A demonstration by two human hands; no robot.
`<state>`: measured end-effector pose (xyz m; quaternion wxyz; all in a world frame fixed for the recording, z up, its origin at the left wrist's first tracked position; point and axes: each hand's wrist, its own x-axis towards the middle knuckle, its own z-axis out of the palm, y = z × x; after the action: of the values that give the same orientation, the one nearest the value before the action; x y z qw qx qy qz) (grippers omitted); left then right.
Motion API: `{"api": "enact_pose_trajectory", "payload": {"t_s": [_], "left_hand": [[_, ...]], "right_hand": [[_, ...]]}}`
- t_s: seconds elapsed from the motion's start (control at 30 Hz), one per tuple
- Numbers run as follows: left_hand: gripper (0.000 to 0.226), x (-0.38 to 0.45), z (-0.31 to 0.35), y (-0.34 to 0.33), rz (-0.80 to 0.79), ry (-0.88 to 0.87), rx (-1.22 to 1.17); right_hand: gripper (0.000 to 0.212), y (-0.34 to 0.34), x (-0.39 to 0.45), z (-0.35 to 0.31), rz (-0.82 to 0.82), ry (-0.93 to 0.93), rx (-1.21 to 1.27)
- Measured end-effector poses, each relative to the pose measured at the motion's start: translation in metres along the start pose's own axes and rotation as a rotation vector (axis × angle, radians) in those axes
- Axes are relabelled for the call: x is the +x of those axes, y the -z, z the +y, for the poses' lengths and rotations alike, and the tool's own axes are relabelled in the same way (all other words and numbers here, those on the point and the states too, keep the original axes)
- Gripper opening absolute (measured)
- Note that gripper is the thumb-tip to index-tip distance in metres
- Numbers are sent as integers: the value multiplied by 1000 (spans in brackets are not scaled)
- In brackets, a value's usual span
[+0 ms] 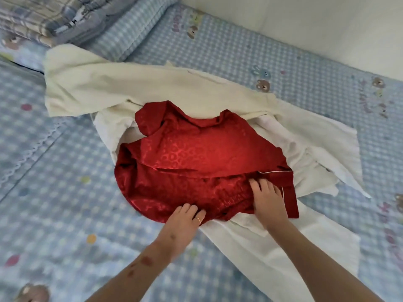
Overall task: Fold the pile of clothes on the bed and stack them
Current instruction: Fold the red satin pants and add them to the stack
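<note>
- The red satin pajama top (196,162) is lying bunched on white clothes (305,136) on the bed (54,192).
- The left hand (185,219) and right hand (267,197) are pressing it, fingers curling into the cloth.
- It is slippery (shiny cloth), so it might be sliding crooked.

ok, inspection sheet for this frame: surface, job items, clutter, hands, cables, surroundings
Surface: bed sheet, blue checked with cartoon animal prints, lace-edged seam at left.
Job's things: red patterned garment, crumpled, white piping at its right edge, lying on a white garment; cream garment spread behind them.
Clutter: nothing seen.
Grips: left hand, ring on one finger, fingers curled onto the red garment's near edge; right hand fingers dug into its folds. Whether either actually pinches cloth is unclear.
Cables: nothing seen.
Surroundings: folded blue bedding at top left; pale wall along the far side.
</note>
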<state>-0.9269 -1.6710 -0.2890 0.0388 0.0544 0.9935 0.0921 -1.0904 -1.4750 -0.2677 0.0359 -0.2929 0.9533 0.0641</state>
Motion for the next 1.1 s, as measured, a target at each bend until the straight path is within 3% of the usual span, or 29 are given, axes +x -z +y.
{"api": "enact_pose_trajectory", "payload": {"t_s": [0.13,0.27,0.37,0.43,0.5,0.6,0.8,0.87,0.97,1.1], "left_hand": [[47,-17,-2,45,35,-25,-126],[24,-50,-1,94,137,47,-503],[30,-83,4,125,162,239,-667],[40,-107,12,147,112,267,-728],[44,-131,22,170,62,252,-824],[33,-164,42,207,54,153,-790],[46,-213,92,288,65,-66,-762],[32,-227,109,311,44,-109,-719],[13,-246,136,333,-25,-138,-632],[29,-263,173,354,-71,-209,-482]], "right_hand": [[22,14,-16,9,-70,37,-11],[27,47,-47,9,-46,13,360],[18,87,-88,9,-95,66,538],[11,117,-124,11,-192,131,564],[28,144,-159,17,-281,193,553],[44,191,-210,26,-403,265,565],[78,271,-305,44,-509,364,581],[78,288,-331,53,-460,427,460],[60,312,-364,72,-330,472,335],[54,348,-405,97,-275,423,304]]}}
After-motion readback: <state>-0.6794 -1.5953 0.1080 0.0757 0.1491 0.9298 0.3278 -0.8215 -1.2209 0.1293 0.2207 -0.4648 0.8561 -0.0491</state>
